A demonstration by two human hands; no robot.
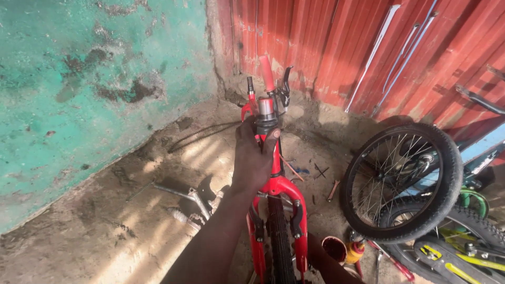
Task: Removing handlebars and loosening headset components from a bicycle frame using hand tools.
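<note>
Our left hand (pixel 254 158) wraps the red bicycle's head tube (pixel 266 122); a loose wheel (pixel 401 181) stands right, metal frame parts (pixel 192 205) lie left.

Loose spoked wheel (pixel 402 181) leans right, near a green-yellow bike frame (pixel 463 252). Metal rods (pixel 379 50) against red corrugated wall (pixel 326 47). Grey pipe parts (pixel 192 205) on dirt floor (pixel 105 242). Peeling green wall (pixel 79 79) left.
</note>
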